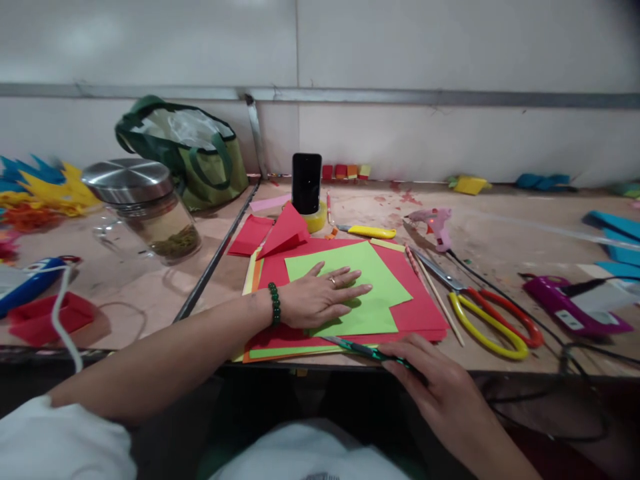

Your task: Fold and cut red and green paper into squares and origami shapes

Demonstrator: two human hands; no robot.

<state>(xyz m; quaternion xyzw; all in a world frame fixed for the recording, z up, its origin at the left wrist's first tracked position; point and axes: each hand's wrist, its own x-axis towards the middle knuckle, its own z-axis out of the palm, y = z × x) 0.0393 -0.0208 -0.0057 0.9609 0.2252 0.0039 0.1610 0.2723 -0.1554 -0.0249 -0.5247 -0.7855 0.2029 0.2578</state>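
My left hand (320, 297) lies flat with fingers spread on a light green sheet of paper (370, 270). Under the green paper is a stack of coloured sheets, with a red sheet (420, 313) on top and green and orange edges showing at the front. A green utility knife (361, 348) is gripped in my right hand (435, 380), its blade pointing left along the green paper's front edge. Whether the blade touches the paper I cannot tell. Folded red paper pieces (287, 230) rest at the stack's back left corner.
Right of the stack lie large scissors (493, 320), a thin wooden stick (440, 300) and a pink glue gun (437, 227). Behind stand a phone (307, 181) and a yellow cutter (373, 232). A glass jar (170, 230) and green bag (215, 180) are left; a purple power strip (575, 307) is right.
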